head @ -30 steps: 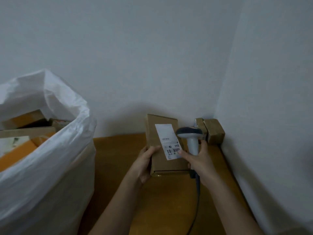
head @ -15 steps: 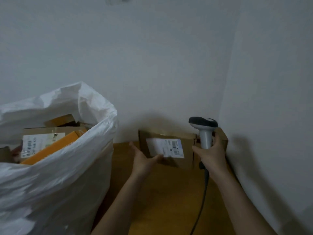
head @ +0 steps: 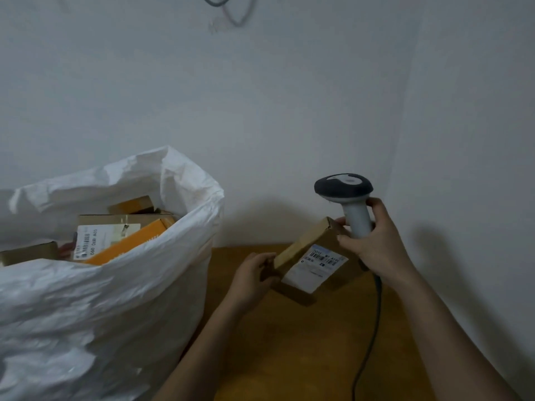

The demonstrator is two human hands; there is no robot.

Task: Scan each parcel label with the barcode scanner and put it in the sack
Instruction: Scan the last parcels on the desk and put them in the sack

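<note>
**Parcel tilted beside the scanner, sack to the left**

The cardboard parcel (head: 311, 257) hangs tilted over the bench (head: 289, 357), its long axis climbing toward the barcode scanner (head: 348, 202), label (head: 317, 266) facing up. The left hand (head: 253, 274) grips its lower end; the right hand (head: 373, 241) wraps the scanner handle. The sack (head: 121, 285) lies left, on the left hand's side.

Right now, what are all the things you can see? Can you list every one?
Sack: one, white, left of the table, open at the top.
Parcels in the sack: several, brown and orange, exact count unclear.
Held parcel: one, brown with a white label, tilted above the table.
Barcode scanner: one, grey with a dark head, above the held parcel.
Scanner cable: one, dark, hanging down.
Table: one, brown wood.
Left hand: holds the parcel's left end.
Right hand: grips the scanner handle.
</note>
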